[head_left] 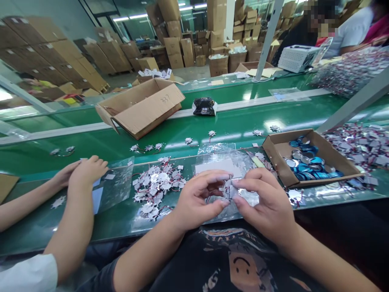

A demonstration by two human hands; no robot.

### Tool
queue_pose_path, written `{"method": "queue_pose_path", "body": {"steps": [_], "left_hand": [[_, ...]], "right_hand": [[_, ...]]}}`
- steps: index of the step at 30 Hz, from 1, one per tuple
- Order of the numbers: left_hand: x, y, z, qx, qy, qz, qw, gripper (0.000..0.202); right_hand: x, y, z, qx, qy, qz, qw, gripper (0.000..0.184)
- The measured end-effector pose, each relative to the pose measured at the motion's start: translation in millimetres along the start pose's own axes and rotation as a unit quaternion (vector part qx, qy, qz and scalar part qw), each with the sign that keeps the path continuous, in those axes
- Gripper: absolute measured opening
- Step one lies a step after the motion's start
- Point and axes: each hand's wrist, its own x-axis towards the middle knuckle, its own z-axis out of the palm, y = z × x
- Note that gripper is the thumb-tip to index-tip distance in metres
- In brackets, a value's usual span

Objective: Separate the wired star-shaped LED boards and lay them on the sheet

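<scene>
Between both my hands, just above the bench, is a small round silvery piece with thin wires (227, 190). My left hand (200, 198) pinches its left side with thumb and fingers. My right hand (264, 202) grips its right side with thumb and index finger. Below them lie a clear plastic sheet (243, 156) and a white card (214, 166). To the left of my left hand sits a pile of silvery star-shaped pieces with wires (158, 182). Right of my right hand stands a shallow cardboard tray (273, 160) holding blue-edged discs (316, 166).
A co-worker's hands (88, 170) work over plastic at the left. Beyond runs a green conveyor belt (231, 125) carrying scattered star-shaped pieces (189, 140). An open cardboard box (152, 113) and a black packet (204, 106) stand behind. More wired pieces (361, 146) are heaped at the right.
</scene>
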Motion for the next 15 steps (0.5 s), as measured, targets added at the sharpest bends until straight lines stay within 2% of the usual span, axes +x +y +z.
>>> {"method": "queue_pose_path", "body": {"steps": [8,11,15], "left_hand": [[-3.3,-3.8,-3.4,0.005,0.019,-0.019,1.000,0.057],[-2.4,-2.7,-3.9,0.005,0.039,-0.022,0.999,0.050],[-0.4,-0.6,0.2,-0.116,0.061,-0.067,0.989,0.039]], "right_hand": [[1.1,-0.4,6.8,-0.012,0.002,-0.018,1.000,0.021],[-0.6,2.9,10.7,-0.013,-0.006,-0.026,1.000,0.022],[-2.5,3.8,15.3,-0.039,-0.007,-0.040,0.998,0.024]]}}
